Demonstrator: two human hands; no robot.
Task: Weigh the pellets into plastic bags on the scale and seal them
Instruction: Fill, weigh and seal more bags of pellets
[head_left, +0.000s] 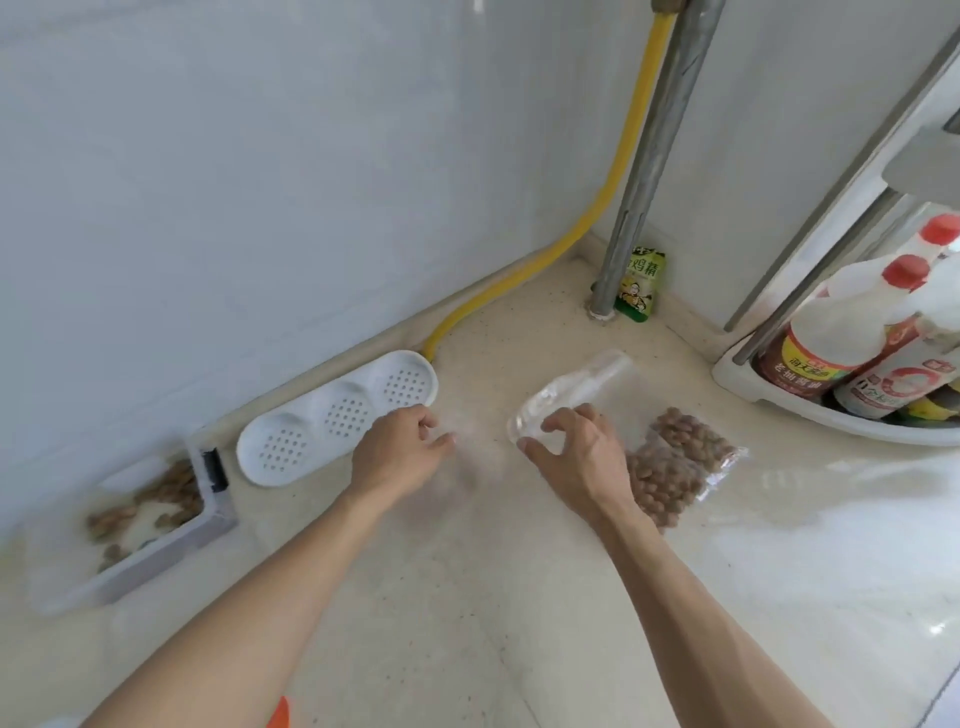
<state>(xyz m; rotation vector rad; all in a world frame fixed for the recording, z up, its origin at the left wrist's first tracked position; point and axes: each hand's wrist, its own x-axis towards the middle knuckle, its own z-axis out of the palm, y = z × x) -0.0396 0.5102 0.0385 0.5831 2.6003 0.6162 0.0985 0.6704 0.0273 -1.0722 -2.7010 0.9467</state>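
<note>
A sealed clear bag of brown pellets (675, 462) lies on the counter just right of my right hand (576, 457). That hand's thumb and curled fingers close round the near end of a clear plastic scoop (576, 387), whose handle points away to the upper right. My left hand (400, 452) is a short way to the left, its fingertips pinching a faint, blurred clear plastic bag (470, 447) that lies between the two hands. A grey-rimmed box of loose pellets (150, 509) stands at the far left. No scale is visible.
A white perforated three-well tray (337, 415) lies against the wall behind my left hand. A yellow hose (587, 228) and a metal pipe (644, 171) run into the corner beside a green seasoning packet (639, 286). A white rack with sauce bottles (857, 353) stands at the right.
</note>
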